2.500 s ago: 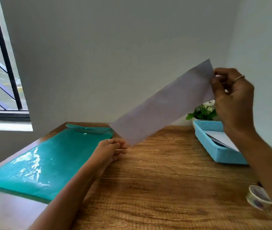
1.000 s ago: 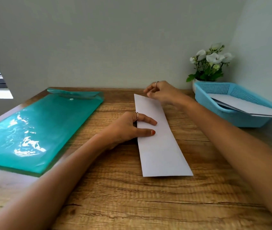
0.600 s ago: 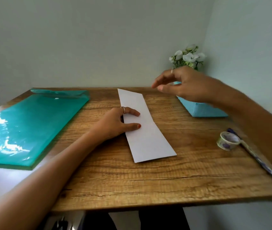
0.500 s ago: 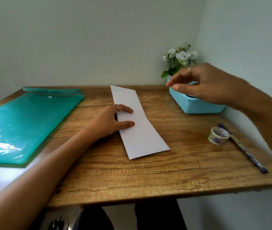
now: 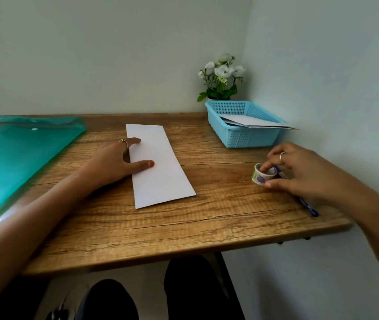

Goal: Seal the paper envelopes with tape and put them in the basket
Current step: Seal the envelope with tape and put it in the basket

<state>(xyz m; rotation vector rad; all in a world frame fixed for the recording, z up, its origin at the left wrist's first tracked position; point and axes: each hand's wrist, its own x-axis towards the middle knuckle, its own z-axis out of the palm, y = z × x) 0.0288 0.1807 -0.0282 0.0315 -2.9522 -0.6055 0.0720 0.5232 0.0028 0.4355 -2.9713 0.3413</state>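
White paper envelope (image 5: 158, 165) lies flat near the middle of the wooden desk (image 5: 183, 229), long and narrow, its far end pointing toward the back wall. The left hand (image 5: 114, 162) rests on its left edge with thumb and forefinger stretched straight onto the paper, pressing it down rather than gripping it (a ring shows on one finger).

Over at the right side of the desk, the right hand (image 5: 299, 172) is on the roll of patterned tape (image 5: 263, 174): curled fingertips sit on its top rim and the thumb comes in at its near side, so the hand is pinching the roll, which seems to be still standing on the wood, though the fingers hide its underside. A blue pen (image 5: 308, 207) lies just behind the roll and runs toward the desk's near right edge, mostly covered by the hand.

Behind that, in the far right corner, stands the light blue perforated basket (image 5: 248, 138), holding white envelopes (image 5: 253, 122) whose ends stick out over its right rim. A small pot of white flowers (image 5: 223, 77) sits just behind the basket, against the wall. On the left, well apart from the envelope, a teal plastic document folder (image 5: 17, 155) lies flat with its snap flap at the far end.
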